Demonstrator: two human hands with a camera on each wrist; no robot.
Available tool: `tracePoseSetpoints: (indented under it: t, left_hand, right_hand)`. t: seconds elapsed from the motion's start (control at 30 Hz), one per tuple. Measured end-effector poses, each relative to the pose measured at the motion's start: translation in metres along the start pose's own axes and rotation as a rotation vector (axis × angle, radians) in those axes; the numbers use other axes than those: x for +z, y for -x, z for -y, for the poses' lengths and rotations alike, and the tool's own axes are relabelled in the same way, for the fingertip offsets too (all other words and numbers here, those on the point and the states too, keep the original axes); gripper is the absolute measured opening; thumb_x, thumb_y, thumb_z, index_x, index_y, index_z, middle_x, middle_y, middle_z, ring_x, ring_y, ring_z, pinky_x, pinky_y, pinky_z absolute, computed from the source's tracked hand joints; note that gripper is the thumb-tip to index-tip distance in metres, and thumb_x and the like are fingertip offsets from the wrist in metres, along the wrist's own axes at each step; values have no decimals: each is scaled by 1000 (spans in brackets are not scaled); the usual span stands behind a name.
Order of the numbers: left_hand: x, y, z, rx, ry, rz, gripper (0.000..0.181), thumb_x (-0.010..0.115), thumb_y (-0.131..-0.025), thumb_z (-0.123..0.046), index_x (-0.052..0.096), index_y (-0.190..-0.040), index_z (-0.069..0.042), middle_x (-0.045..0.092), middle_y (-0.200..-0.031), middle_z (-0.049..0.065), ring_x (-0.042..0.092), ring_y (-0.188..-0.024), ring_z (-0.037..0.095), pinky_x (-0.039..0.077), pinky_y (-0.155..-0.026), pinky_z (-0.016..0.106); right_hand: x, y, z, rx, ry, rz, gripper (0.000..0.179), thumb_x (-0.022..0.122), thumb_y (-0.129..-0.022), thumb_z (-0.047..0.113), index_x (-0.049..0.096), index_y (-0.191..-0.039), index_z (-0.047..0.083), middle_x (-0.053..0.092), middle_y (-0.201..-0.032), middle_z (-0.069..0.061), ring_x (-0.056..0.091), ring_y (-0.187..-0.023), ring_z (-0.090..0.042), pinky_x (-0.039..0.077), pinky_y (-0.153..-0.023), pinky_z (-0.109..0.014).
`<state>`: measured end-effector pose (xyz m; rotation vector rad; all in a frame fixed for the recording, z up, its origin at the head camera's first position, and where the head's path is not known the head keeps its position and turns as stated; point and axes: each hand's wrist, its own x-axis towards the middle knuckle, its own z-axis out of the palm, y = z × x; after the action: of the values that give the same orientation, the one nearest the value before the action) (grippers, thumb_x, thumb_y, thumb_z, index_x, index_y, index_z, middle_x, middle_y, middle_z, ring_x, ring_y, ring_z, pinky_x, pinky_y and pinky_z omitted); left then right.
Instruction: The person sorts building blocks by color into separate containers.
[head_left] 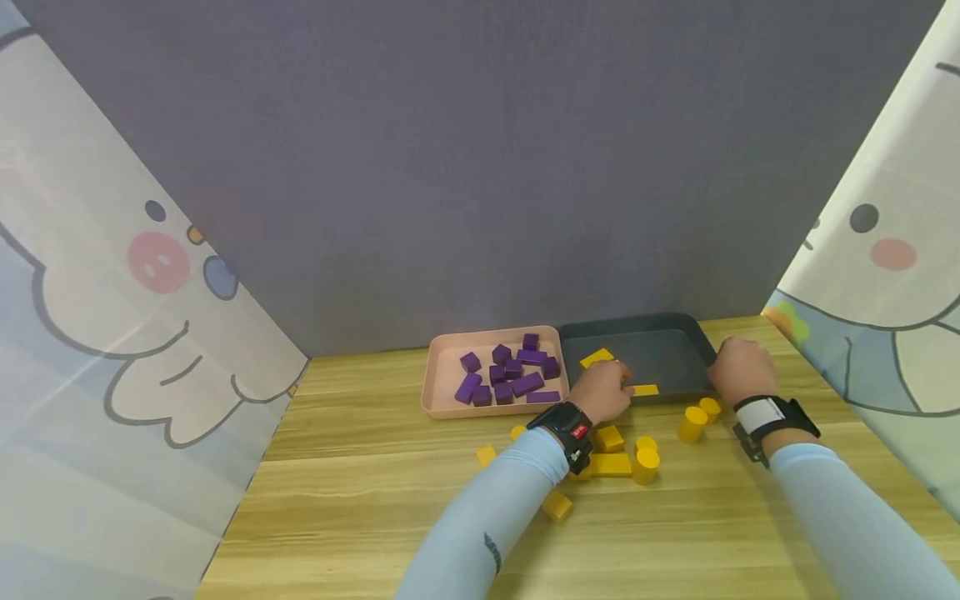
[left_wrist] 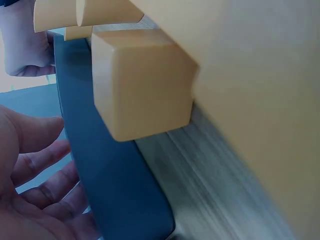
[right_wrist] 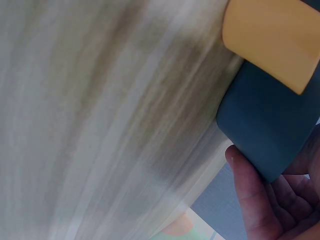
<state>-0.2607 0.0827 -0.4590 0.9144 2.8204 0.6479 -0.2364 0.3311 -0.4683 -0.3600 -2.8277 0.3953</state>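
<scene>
My left hand (head_left: 603,392) reaches over the front left part of a dark grey tray (head_left: 675,354). In the left wrist view its thumb and loosely bent fingers (left_wrist: 50,187) lie over the tray's front wall (left_wrist: 95,135), with nothing visible between them. Two yellow blocks lie in the tray: one (head_left: 596,357) near the left wall, a flat one (head_left: 647,390) beside the left hand. At the tray's right end, my right hand (head_left: 742,369) grips the corner, fingers curled about the wall (right_wrist: 270,120). Yellow cylinders (head_left: 692,425) stand just in front of that corner.
A pink tray (head_left: 435,383) with several purple blocks (head_left: 528,383) adjoins the dark tray's left side. More yellow pieces, including a cube (head_left: 609,439), a long block (head_left: 611,465) and a cylinder (head_left: 646,467), are scattered before the trays. A grey panel (head_left: 480,167) rises behind.
</scene>
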Motion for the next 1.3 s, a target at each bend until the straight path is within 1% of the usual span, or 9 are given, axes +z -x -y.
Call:
tracePoseSetpoints:
  t: [0.23, 0.37, 0.7, 0.8, 0.93, 1.03, 1.13, 1.23, 1.3]
  left_hand:
    - [-5, 3, -2, 14, -14, -33, 30, 68, -99, -28, 72, -128, -19, 75, -120, -9, 70, -106, 6, 56, -91, 21]
    - [-14, 7, -4, 34, -29, -51, 31, 66, -100, -29, 71, -128, -20, 76, -118, -8, 70, -92, 5, 56, -81, 19]
    - [-54, 33, 7, 97, -2, -134, 31, 64, -101, -30, 69, -130, -21, 73, -125, -4, 68, -99, 7, 55, -81, 17]
    - [-72, 45, 17, 92, 37, -166, 35, 63, -102, -28, 66, -135, -17, 75, -104, 0, 66, -72, 9, 53, -60, 18]
    - [-95, 63, 32, 85, 100, -199, 38, 62, -103, -25, 62, -139, -14, 61, -73, 3, 46, -44, 13, 39, -39, 22]
    - [-109, 77, 44, 91, 89, -234, 39, 63, -102, -24, 62, -139, -14, 69, -88, 2, 54, -54, 11, 45, -47, 21]
    - [-120, 92, 55, 107, 63, -258, 39, 62, -102, -22, 60, -141, -13, 72, -121, 4, 71, -86, 13, 59, -75, 23]
    - [-127, 108, 64, 113, 41, -275, 40, 62, -103, -23, 60, -141, -12, 66, -140, 4, 66, -124, 18, 53, -104, 31]
    - [-129, 118, 71, 113, 31, -274, 40, 61, -103, -24, 59, -141, -11, 65, -141, 4, 64, -127, 19, 53, -106, 33]
  right_hand:
    - [0, -1, -1, -2, -9, 0, 20, 62, -79, 3, 60, -64, -10, 55, -59, -20, 57, -56, -40, 46, -50, -52]
    - [0, -1, -3, -3, -21, 8, 18, 64, -79, 3, 61, -67, -11, 57, -60, -21, 57, -57, -41, 47, -51, -53]
    - [-1, 1, -3, -14, -33, 12, 18, 63, -79, 3, 61, -67, -10, 57, -59, -19, 57, -57, -41, 47, -51, -53]
    - [-2, 1, -3, -19, -39, 6, 18, 63, -78, 3, 60, -66, -10, 57, -59, -20, 57, -57, -42, 47, -51, -53]
    - [-4, 2, -2, -24, -47, -8, 18, 64, -77, 3, 59, -64, -9, 55, -57, -19, 56, -55, -41, 44, -47, -50]
    - [-4, 2, -2, -32, -47, -11, 18, 64, -77, 3, 58, -65, -9, 55, -58, -19, 56, -55, -41, 44, -47, -49]
    - [-4, 1, -2, -32, -48, -5, 17, 63, -77, 3, 59, -65, -9, 55, -58, -19, 56, -55, -40, 44, -48, -49]
    - [-3, 1, -2, -26, -49, 4, 16, 63, -77, 3, 59, -66, -8, 56, -59, -19, 56, -56, -39, 44, -48, -49]
    - [-3, 1, -2, -21, -50, 12, 17, 64, -77, 3, 60, -67, -9, 56, -60, -20, 56, -56, -39, 44, -49, -49]
